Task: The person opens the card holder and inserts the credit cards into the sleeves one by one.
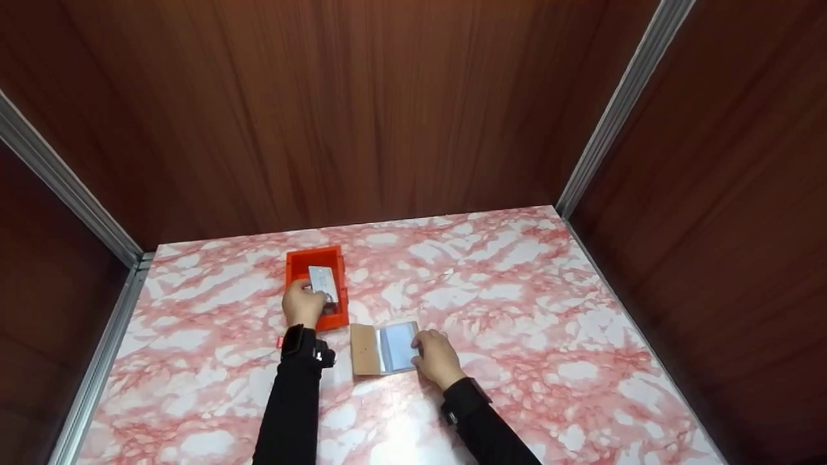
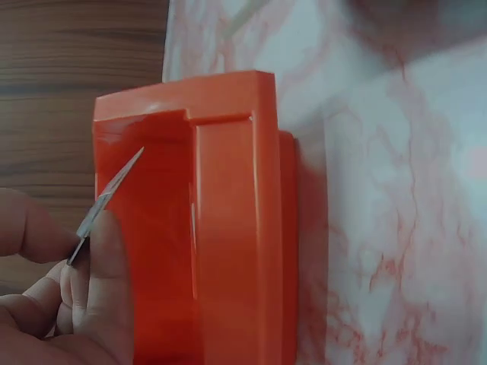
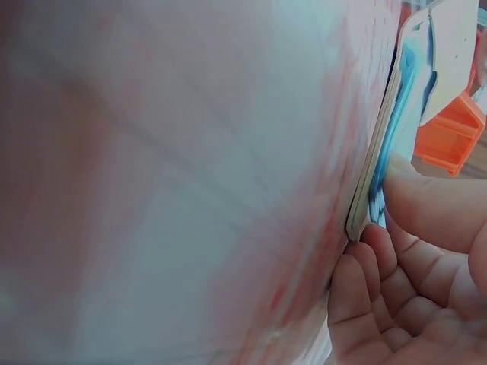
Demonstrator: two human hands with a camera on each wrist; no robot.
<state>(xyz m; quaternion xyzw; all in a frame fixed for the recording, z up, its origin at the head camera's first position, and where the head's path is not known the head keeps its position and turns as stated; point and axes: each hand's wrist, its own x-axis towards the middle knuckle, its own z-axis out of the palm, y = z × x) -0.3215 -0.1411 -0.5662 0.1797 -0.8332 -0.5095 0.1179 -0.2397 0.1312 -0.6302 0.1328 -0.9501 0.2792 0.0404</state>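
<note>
Over the orange plastic bin [image 1: 344,303], my left hand [image 1: 302,305] pinches a pale card [image 1: 322,281] between thumb and fingers. The left wrist view shows the card [image 2: 110,194] nearly edge-on at the bin's opening, its lower edge between the fingertips. On the table to the right of the bin lies an opened card holder [image 1: 399,347] with a tan cover and clear bluish sleeves. My right hand [image 1: 440,359] grips its right edge. In the right wrist view the thumb lies on the sleeves [image 3: 407,106], with the fingers curled at the cover's edge.
The table [image 1: 504,290] has a red and white marbled top. Brown wood-grain panels [image 1: 387,116] stand behind it and at both sides, with metal posts [image 1: 623,97] at the corners. A small red item [image 1: 280,342], partly hidden, lies beside my left wrist.
</note>
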